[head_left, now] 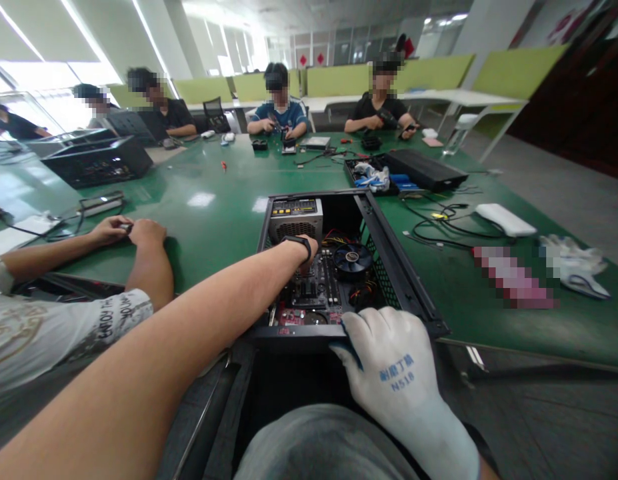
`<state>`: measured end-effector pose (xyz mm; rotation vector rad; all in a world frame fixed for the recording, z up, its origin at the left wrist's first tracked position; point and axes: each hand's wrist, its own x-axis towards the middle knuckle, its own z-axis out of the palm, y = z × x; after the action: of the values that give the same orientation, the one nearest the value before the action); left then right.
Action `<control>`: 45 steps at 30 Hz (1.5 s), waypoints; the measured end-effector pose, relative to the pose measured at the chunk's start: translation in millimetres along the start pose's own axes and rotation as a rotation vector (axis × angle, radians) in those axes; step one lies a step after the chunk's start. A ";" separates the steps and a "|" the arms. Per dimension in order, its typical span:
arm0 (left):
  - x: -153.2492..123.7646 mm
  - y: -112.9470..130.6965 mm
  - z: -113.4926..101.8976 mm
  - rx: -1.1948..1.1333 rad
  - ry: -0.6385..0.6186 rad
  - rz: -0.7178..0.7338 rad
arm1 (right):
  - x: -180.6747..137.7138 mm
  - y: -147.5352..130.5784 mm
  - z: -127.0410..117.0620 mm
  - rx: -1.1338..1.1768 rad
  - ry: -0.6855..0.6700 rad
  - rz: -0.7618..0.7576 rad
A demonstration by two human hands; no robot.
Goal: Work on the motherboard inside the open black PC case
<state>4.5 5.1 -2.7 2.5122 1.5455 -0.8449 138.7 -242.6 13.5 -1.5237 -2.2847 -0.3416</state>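
An open computer case [409, 273] lies on its side in front of me at the table's near edge. Inside it show a power supply [295, 223], a round cooling fan [353, 259], a motherboard [309, 287] and loose cables. My left hand [311, 251], bare with a black band at the wrist, reaches down into the case beside the power supply; its fingers are mostly hidden. My right hand [389, 357], in a white work glove, is closed over the near rim of the case, thumb on the outer side.
Right of the case lie black cables [433, 223], a white box-like object [506, 220] and a white glove [573, 263]. A black case part holding gloves [373, 177] stands farther back. Close on my left rest a co-worker's hands [131, 230]; other people work across the green table [213, 213].
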 end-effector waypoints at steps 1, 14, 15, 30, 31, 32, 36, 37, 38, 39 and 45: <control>-0.4 -0.2 -0.1 0.009 -0.006 0.004 | 0.2 -0.1 -0.1 0.003 0.000 -0.001; -11.1 1.3 -5.5 0.081 -0.026 0.019 | -1.5 -0.1 1.5 0.005 0.005 0.002; -10.4 1.0 -5.0 0.085 -0.031 0.015 | -1.6 -0.3 1.5 0.007 0.007 0.002; -40.4 11.9 -21.9 0.018 -0.038 0.007 | -1.5 -0.4 2.1 -0.006 0.013 -0.004; -41.0 12.0 -22.1 -0.001 -0.030 0.003 | -1.4 -0.5 1.8 -0.008 0.014 -0.006; -41.4 12.1 -22.1 -0.021 -0.020 0.000 | -1.3 -0.6 1.6 -0.009 0.015 -0.007; -42.0 12.0 -21.4 -0.075 -0.007 -0.005 | -1.4 -0.2 1.4 -0.011 0.011 -0.008; -41.9 11.9 -21.1 -0.078 -0.006 -0.007 | -1.6 0.0 1.4 -0.013 0.011 -0.007; -41.7 11.8 -20.7 -0.080 -0.002 -0.008 | -1.8 0.1 1.5 -0.015 0.012 -0.008; -41.5 11.7 -20.4 -0.084 0.004 -0.009 | -2.0 0.1 1.5 -0.017 0.013 -0.009; -40.1 10.6 -18.5 -0.111 0.025 -0.026 | -2.3 -0.4 2.3 -0.019 0.019 -0.010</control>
<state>7.4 -26.1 30.2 2.4391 1.5892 -0.7118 138.7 -243.8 10.4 -1.5113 -2.2813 -0.3798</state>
